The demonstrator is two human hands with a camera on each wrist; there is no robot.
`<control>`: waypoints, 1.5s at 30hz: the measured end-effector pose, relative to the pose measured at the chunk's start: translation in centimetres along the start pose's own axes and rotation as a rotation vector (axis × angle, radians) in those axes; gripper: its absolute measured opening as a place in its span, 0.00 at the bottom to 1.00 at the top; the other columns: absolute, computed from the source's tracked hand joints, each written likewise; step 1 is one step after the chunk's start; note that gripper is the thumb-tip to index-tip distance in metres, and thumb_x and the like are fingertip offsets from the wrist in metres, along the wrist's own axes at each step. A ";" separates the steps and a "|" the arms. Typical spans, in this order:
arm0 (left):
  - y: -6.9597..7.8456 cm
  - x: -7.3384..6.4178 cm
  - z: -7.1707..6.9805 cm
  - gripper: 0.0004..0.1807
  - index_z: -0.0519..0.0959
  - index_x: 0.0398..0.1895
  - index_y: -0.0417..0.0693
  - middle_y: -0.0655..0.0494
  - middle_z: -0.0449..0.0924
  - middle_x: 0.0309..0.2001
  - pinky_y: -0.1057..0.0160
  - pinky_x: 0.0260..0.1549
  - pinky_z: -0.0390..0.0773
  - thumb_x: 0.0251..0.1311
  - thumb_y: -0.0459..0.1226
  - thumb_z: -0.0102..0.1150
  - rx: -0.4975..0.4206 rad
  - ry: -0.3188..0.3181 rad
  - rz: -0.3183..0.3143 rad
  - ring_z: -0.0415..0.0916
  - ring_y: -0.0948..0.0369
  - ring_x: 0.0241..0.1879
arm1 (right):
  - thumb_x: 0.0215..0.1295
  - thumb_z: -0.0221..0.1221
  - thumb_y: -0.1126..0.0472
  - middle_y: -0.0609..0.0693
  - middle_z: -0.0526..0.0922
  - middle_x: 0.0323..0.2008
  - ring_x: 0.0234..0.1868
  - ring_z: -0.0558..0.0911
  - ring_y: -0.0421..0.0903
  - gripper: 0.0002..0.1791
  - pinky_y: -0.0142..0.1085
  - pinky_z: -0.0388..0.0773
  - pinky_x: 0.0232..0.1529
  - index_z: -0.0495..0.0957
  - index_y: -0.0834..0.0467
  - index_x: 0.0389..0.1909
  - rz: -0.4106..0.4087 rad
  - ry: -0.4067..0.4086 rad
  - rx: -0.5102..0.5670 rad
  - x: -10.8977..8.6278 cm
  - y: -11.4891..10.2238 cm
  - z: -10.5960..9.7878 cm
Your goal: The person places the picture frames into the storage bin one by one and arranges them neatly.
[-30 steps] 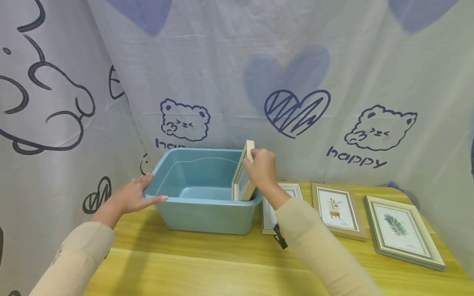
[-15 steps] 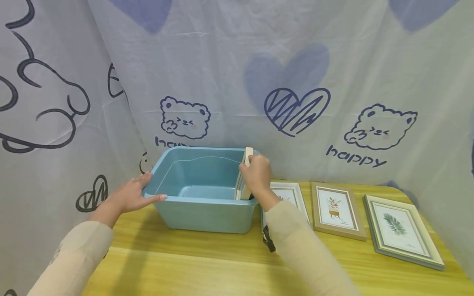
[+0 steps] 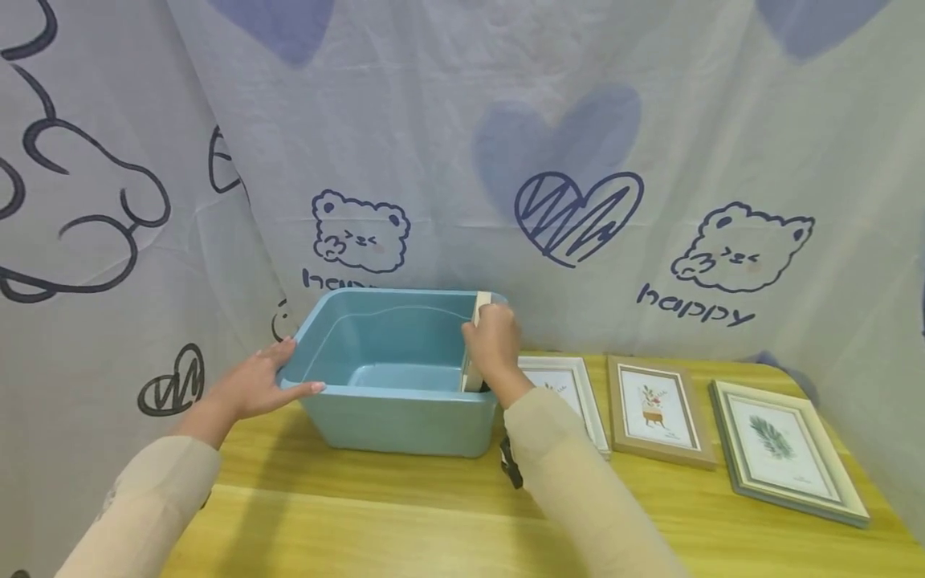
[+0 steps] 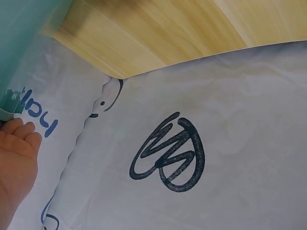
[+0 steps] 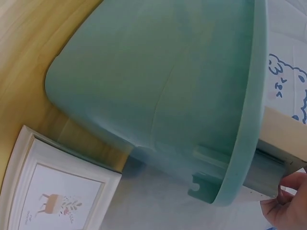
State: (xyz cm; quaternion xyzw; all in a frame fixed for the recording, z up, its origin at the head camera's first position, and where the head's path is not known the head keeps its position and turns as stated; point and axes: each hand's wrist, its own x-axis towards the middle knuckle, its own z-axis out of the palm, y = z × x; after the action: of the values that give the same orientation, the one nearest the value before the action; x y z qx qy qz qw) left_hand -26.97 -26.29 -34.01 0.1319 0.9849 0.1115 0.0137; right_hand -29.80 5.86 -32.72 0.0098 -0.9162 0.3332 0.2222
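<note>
A blue-green plastic tub (image 3: 405,421) stands on the wooden table. In the head view my left hand (image 3: 253,381) rests spread at the tub's left front corner, thumb along the front rim; the left wrist view shows its fingertips (image 4: 31,128) right at the rim. My right hand (image 3: 495,341) grips a cream picture frame (image 3: 473,377) that stands on edge inside the tub's right end. In the right wrist view the frame's pale edge (image 5: 283,134) rises above the rim, with the hand (image 5: 290,203) pinching it. Its lower part is hidden in the tub.
Flat on the table to the tub's right lie a white frame (image 3: 571,385), a tan frame (image 3: 661,413) and a cream-and-grey frame (image 3: 788,453). The white frame lies close beside the tub, partly behind the right sleeve (image 3: 571,466). A printed curtain (image 3: 448,160) hangs behind the table.
My right hand has moved down and slightly left, lowering the picture frame deeper into the tub and bringing it more upright. The left hand has stayed at the tub's corner.
</note>
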 end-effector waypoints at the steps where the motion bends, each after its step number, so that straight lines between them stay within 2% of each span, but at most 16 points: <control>1: 0.0 0.0 0.0 0.54 0.49 0.69 0.28 0.29 0.48 0.69 0.33 0.59 0.58 0.55 0.63 0.51 0.000 0.000 0.002 0.50 0.32 0.66 | 0.54 0.58 0.67 0.53 0.71 0.19 0.22 0.70 0.46 0.16 0.37 0.70 0.23 0.67 0.60 0.10 -0.004 -0.001 -0.019 0.0 0.0 0.1; 4: 0.0 0.1 0.0 0.54 0.49 0.69 0.28 0.29 0.48 0.69 0.33 0.59 0.58 0.55 0.63 0.51 -0.007 -0.005 0.003 0.50 0.32 0.66 | 0.54 0.59 0.67 0.58 0.79 0.31 0.28 0.79 0.52 0.09 0.42 0.79 0.30 0.76 0.64 0.17 -0.029 0.003 -0.099 -0.1 -0.1 0.3; 9: -0.2 0.3 -0.1 0.54 0.47 0.69 0.28 0.29 0.47 0.69 0.33 0.60 0.57 0.56 0.63 0.50 -0.013 -0.002 0.006 0.49 0.32 0.66 | 0.55 0.61 0.66 0.62 0.77 0.41 0.35 0.82 0.56 0.07 0.44 0.81 0.33 0.80 0.67 0.25 -0.082 0.001 -0.202 -0.2 -0.3 0.6; 15: -0.2 0.7 0.0 0.54 0.47 0.69 0.28 0.29 0.46 0.69 0.35 0.61 0.57 0.56 0.63 0.50 -0.008 0.002 0.017 0.50 0.33 0.66 | 0.55 0.63 0.65 0.60 0.77 0.41 0.39 0.80 0.55 0.08 0.41 0.82 0.37 0.81 0.68 0.28 -0.097 -0.039 -0.246 -0.4 -0.1 1.0; 24: 0.3 1.0 0.0 0.55 0.46 0.70 0.32 0.31 0.46 0.70 0.32 0.59 0.58 0.55 0.65 0.48 0.007 -0.020 -0.010 0.50 0.31 0.65 | 0.56 0.61 0.66 0.60 0.77 0.41 0.37 0.81 0.53 0.07 0.41 0.82 0.35 0.82 0.68 0.29 -0.056 -0.015 -0.282 0.0 0.1 1.2; 29: 0.2 1.1 -0.3 0.55 0.45 0.70 0.31 0.30 0.46 0.70 0.33 0.59 0.58 0.56 0.65 0.48 0.001 -0.014 -0.006 0.51 0.31 0.65 | 0.57 0.61 0.67 0.60 0.77 0.40 0.36 0.81 0.54 0.06 0.41 0.82 0.34 0.82 0.68 0.30 -0.060 -0.003 -0.276 0.3 0.0 1.1; 33: 0.1 1.2 -0.4 0.55 0.46 0.70 0.31 0.31 0.45 0.70 0.33 0.59 0.58 0.55 0.65 0.47 0.007 -0.017 -0.011 0.50 0.31 0.65 | 0.58 0.59 0.66 0.60 0.78 0.38 0.35 0.82 0.54 0.07 0.42 0.82 0.34 0.82 0.68 0.30 -0.071 0.013 -0.205 0.4 0.2 0.9; 36: 0.1 1.2 -0.5 0.55 0.46 0.70 0.31 0.31 0.46 0.70 0.32 0.58 0.59 0.55 0.65 0.47 0.010 -0.016 -0.014 0.51 0.31 0.65 | 0.57 0.59 0.67 0.60 0.78 0.34 0.34 0.81 0.55 0.08 0.42 0.81 0.36 0.82 0.69 0.30 -0.099 0.062 -0.024 0.4 0.8 0.7; 40: -0.1 0.9 -0.3 0.54 0.47 0.70 0.30 0.30 0.48 0.69 0.34 0.57 0.61 0.56 0.64 0.49 0.000 0.005 -0.001 0.54 0.32 0.64 | 0.55 0.59 0.68 0.60 0.79 0.29 0.32 0.79 0.54 0.08 0.43 0.78 0.36 0.82 0.70 0.29 -0.194 0.153 0.198 0.1 1.7 0.2; 42: -0.2 0.7 0.0 0.54 0.47 0.69 0.29 0.29 0.49 0.68 0.34 0.57 0.63 0.56 0.63 0.50 -0.003 0.013 0.007 0.56 0.32 0.63 | 0.55 0.58 0.68 0.59 0.78 0.27 0.29 0.77 0.52 0.07 0.42 0.76 0.33 0.83 0.68 0.29 -0.254 0.179 0.217 -0.3 2.2 -0.2; 45: -0.3 0.3 0.2 0.55 0.47 0.70 0.29 0.28 0.49 0.68 0.34 0.57 0.63 0.55 0.63 0.50 -0.010 0.004 0.001 0.55 0.33 0.64 | 0.57 0.58 0.67 0.57 0.78 0.26 0.29 0.77 0.50 0.07 0.41 0.77 0.31 0.83 0.67 0.30 -0.317 0.176 0.200 -0.8 2.8 -0.7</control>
State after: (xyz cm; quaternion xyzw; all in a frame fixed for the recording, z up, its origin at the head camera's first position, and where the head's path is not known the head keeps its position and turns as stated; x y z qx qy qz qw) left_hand -27.36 -26.48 -34.27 0.1321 0.9843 0.1166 0.0121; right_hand -29.24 8.41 -34.29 0.1468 -0.8426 0.3829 0.3492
